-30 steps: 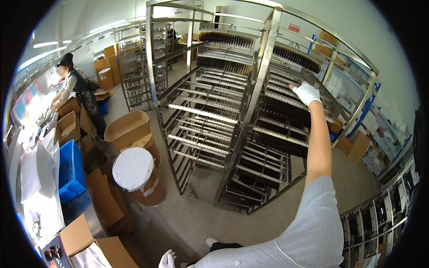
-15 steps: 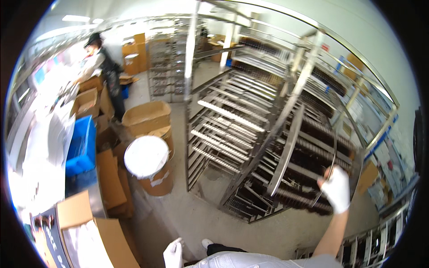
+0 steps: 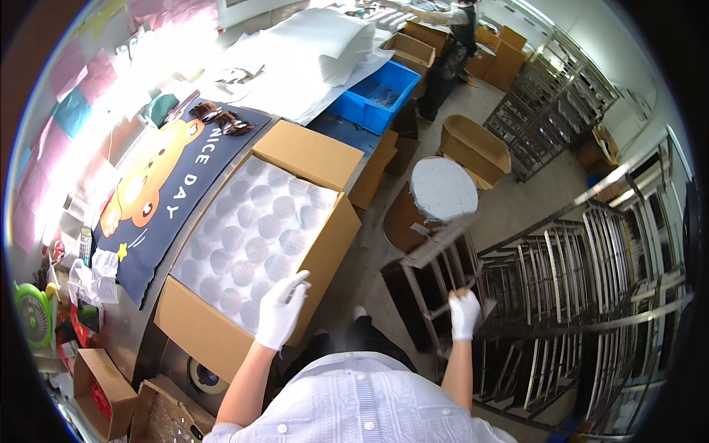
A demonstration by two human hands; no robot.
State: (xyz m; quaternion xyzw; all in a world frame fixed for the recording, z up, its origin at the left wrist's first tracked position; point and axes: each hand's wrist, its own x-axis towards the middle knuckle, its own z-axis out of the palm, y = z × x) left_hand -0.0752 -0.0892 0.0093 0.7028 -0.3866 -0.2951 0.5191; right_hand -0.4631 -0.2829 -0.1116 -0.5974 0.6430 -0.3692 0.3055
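My left hand [image 3: 282, 311], in a white glove, is open with its fingers stretched out. It hovers by the near right edge of a cardboard box [image 3: 336, 255] with raised flaps. Inside the box, rows of round shapes show through a thin white sheet [image 3: 255, 214]. My right hand [image 3: 464, 316], also gloved with bare fingertips, is closed around a metal frame [image 3: 436, 247] of slim bars, somewhat blurred. Dark brown, bristle-like material [image 3: 408, 304] hangs along that frame's left side.
A metal rack [image 3: 561, 266] with many slats stands right. A round bin [image 3: 443, 188] with a white top is ahead, beside an open carton [image 3: 476, 151]. A blue crate [image 3: 377, 96] and a printed dark mat [image 3: 185, 170] lie on the left worktable. A person [image 3: 450, 59] works at the far end.
My view has swung left toward the worktable. My right hand has come away from the rack, carrying a metal frame with dark material. My left hand has risen beside the box.
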